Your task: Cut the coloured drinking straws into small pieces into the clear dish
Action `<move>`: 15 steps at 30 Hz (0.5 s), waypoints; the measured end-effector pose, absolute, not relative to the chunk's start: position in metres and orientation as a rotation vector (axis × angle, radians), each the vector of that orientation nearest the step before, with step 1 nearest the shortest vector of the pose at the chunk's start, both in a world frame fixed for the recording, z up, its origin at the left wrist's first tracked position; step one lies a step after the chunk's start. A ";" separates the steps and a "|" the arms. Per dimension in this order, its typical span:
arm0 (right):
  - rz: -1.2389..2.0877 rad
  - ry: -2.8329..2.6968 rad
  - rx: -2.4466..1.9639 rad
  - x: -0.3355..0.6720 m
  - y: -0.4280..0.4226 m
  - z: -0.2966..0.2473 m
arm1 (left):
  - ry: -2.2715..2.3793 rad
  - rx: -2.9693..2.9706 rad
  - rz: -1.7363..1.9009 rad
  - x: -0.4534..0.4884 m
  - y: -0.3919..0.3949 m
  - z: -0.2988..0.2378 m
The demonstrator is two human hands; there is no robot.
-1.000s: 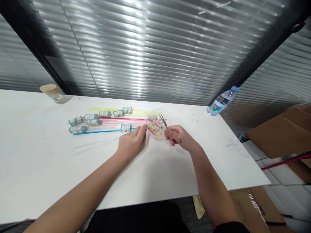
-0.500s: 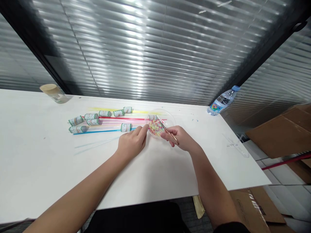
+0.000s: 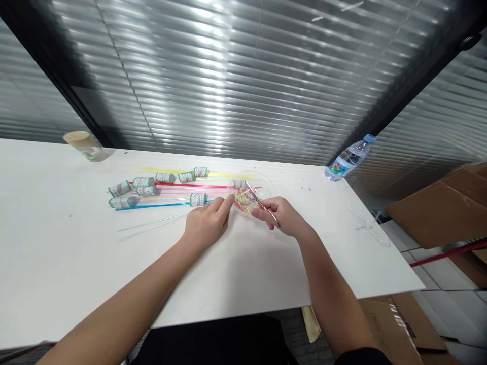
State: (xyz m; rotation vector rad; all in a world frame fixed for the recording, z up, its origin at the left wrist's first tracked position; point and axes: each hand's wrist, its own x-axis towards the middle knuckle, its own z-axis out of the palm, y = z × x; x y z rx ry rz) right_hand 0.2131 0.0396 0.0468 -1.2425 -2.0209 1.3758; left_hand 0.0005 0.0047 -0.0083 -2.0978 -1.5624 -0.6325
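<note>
My right hand [image 3: 279, 214] is closed around rose-gold scissors [image 3: 262, 204], which point up and left over a clear round bowl [image 3: 271, 183]. Small yellow, red and green cut pieces [image 3: 245, 202] lie in the bowl. At the bowl's left rim, my left hand [image 3: 209, 219] is closed in a pinch. Thin pale-blue straws [image 3: 152, 223] run in under that hand and converge toward its fingers; their gripped ends are hidden. Behind and left of it lie long coloured straws [image 3: 171, 205] in blue, pink, red and yellow, with several patterned white-and-green rolls [image 3: 198, 199] among them.
A jar with a wooden-looking lid [image 3: 85, 147] stands at the back left. Near the back right corner is a water bottle [image 3: 350, 158]. Clear plastic pieces [image 3: 369, 229] lie by the right edge. Cardboard boxes [image 3: 441, 205] stand beyond the table, against blinds.
Almost nothing differs. Both hands and the scissors keep their places, with only a very slight shift at my left fingertips.
</note>
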 end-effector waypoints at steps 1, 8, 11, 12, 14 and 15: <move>1.374 -2.020 -1.241 0.213 0.040 0.047 | -1.559 -2.091 -0.622 0.001 0.005 -0.008; 1.383 -2.005 -1.226 0.214 0.040 0.045 | -1.489 -2.065 -0.679 0.000 0.006 -0.011; 1.385 -2.003 -1.232 0.213 0.040 0.045 | -1.511 -2.088 -0.687 0.000 0.006 -0.011; 1.385 -2.003 -1.233 0.213 0.040 0.046 | -1.518 -2.094 -0.688 0.000 0.006 -0.011; 1.386 -2.002 -1.232 0.213 0.040 0.046 | -1.517 -2.097 -0.686 0.000 0.005 -0.010; 1.385 -2.001 -1.231 0.213 0.039 0.046 | -1.510 -2.092 -0.683 0.000 0.005 -0.010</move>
